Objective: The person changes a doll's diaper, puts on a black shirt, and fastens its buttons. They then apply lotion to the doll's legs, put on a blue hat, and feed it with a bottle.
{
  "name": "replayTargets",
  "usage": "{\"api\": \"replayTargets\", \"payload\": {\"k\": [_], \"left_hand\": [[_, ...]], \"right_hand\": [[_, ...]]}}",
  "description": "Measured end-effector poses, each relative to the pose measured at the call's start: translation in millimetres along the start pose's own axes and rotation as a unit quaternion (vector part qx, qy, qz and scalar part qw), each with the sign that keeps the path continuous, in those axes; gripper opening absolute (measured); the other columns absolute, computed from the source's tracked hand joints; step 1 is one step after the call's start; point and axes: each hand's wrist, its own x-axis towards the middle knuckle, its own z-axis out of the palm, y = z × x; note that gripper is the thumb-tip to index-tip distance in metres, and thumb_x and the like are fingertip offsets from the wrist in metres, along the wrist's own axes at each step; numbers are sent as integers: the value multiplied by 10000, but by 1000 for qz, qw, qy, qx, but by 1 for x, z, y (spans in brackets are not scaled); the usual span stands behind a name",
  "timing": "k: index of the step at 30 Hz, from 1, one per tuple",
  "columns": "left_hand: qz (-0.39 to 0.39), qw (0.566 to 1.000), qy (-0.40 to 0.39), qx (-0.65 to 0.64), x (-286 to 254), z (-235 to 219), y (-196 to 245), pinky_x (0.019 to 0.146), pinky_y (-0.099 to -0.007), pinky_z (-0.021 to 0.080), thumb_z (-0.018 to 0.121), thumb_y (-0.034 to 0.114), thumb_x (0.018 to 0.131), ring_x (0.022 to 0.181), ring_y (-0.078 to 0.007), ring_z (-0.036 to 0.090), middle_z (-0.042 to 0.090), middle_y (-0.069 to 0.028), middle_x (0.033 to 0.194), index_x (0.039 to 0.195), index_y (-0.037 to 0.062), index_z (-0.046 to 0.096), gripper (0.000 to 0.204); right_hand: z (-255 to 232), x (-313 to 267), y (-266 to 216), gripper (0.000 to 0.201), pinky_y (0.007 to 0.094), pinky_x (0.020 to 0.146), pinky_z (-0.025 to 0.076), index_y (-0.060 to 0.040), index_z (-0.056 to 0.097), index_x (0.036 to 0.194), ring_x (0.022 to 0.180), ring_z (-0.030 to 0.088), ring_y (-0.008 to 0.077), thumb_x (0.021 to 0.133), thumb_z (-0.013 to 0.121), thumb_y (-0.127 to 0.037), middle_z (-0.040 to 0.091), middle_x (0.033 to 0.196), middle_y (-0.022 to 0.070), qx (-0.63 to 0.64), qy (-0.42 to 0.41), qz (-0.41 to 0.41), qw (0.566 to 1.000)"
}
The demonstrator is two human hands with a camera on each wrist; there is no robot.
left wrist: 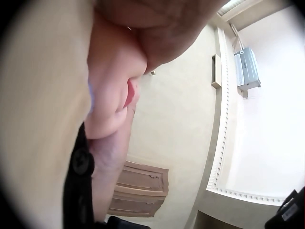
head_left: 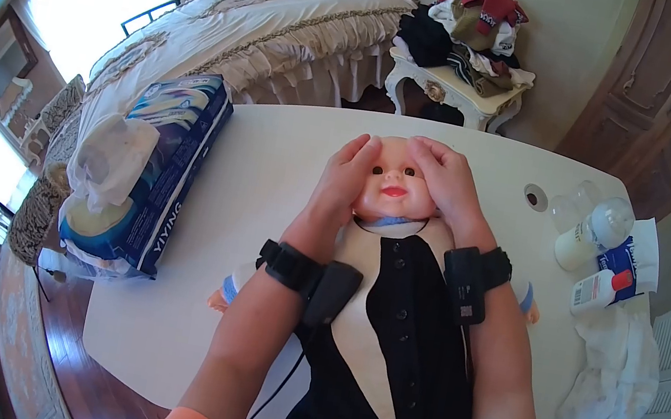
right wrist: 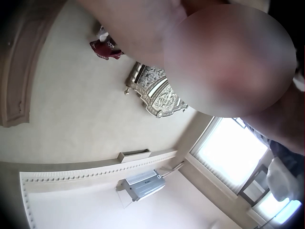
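Observation:
A baby doll (head_left: 391,205) lies face up on the white table (head_left: 276,143), its body under a cream and black buttoned garment (head_left: 411,344). My left hand (head_left: 343,177) rests along one side of the doll's head, fingertips by its brow. Along the other side lies my right hand (head_left: 449,184), its thumb and fingers over the forehead. Between the hands the doll's eyes and red mouth show. The left wrist view shows the doll's cheek (left wrist: 116,62) close up, the hand over it. The doll's small hands stick out past my forearms.
At left on the table is a blue diaper pack (head_left: 183,177) with a white crumpled wipe (head_left: 110,161) on it. A baby bottle (head_left: 580,244), a red-capped white bottle (head_left: 594,293) and a white cloth (head_left: 613,368) are at right. Beyond stand a bed (head_left: 294,27) and a clothes-laden stool (head_left: 460,89).

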Motion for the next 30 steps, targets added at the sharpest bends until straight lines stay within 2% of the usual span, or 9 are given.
{"api": "replayTargets", "payload": {"k": [1, 5, 7, 15, 18, 19, 23, 25, 30], "left_hand": [[2, 998, 41, -37, -8, 4, -1, 836, -267, 424, 497, 283, 870, 1021, -193, 497, 492, -156, 1145, 1245, -35, 369, 508], [34, 993, 55, -95, -22, 1, -11, 851, -270, 417, 416, 233, 907, 1034, -182, 488, 485, -132, 1167, 1262, 12, 374, 420], [-1, 991, 48, -126, -26, 2, -12, 909, -307, 391, 355, 201, 928, 1108, -200, 447, 433, -121, 1238, 1279, 36, 352, 388], [-47, 994, 18, -94, -33, 1, -6, 870, -310, 423, 449, 298, 885, 1042, -184, 492, 455, -106, 1195, 1258, 48, 360, 458], [-84, 995, -8, -60, -15, -2, 3, 805, -287, 460, 485, 335, 864, 965, -168, 537, 513, -98, 1105, 1175, 29, 434, 439], [-112, 992, -26, -53, -10, -3, 6, 770, -274, 475, 495, 344, 857, 924, -161, 557, 540, -93, 1057, 1128, 20, 470, 423], [-98, 992, -74, 3, 17, -8, 5, 690, -281, 487, 543, 408, 810, 872, -182, 567, 514, -146, 1079, 1147, -36, 408, 573], [-101, 991, -84, -3, 20, -6, 6, 697, -270, 499, 496, 338, 855, 818, -159, 590, 585, -96, 947, 1035, 11, 522, 375], [-111, 993, -43, -13, 30, -5, 1, 662, -276, 503, 501, 317, 846, 779, -167, 595, 592, -101, 905, 986, 1, 534, 347]], "right_hand": [[1, -3, 3, 441, 278, 754, 455, 53, 561, 1029, 833, 598, 208, 809, 554, -329, 607, 976, 158, 46, 24, -3, 999], [4, -18, 6, 336, 271, 797, 429, 51, 555, 1039, 890, 570, 184, 881, 443, -223, 601, 989, 156, 183, 65, 6, 981], [3, -23, 15, 325, 269, 815, 418, 52, 544, 1055, 920, 552, 178, 883, 417, -193, 590, 1008, 155, 161, 72, 14, 984], [-7, -40, 10, 356, 271, 860, 393, 68, 463, 1144, 976, 510, 182, 843, 388, -108, 544, 1055, 158, 232, 35, 38, 971], [-1, -25, -8, 403, 278, 851, 406, 78, 452, 1149, 965, 524, 191, 826, 457, -163, 551, 1047, 172, 211, 48, -8, 976], [1, -21, -15, 443, 285, 840, 415, 77, 456, 1147, 961, 534, 203, 807, 497, -205, 551, 1055, 178, 137, 32, 0, 990], [7, 7, -6, 557, 302, 799, 439, 58, 491, 1122, 930, 568, 238, 759, 572, -357, 564, 1055, 195, 2, -2, 23, 1000], [5, 15, -6, 551, 306, 790, 440, 44, 525, 1086, 911, 577, 243, 758, 562, -398, 581, 1020, 189, -14, -26, 29, 999], [5, 18, -11, 503, 315, 763, 446, 3, 613, 962, 853, 600, 249, 766, 520, -451, 629, 897, 157, -44, -54, 80, 994]]}}
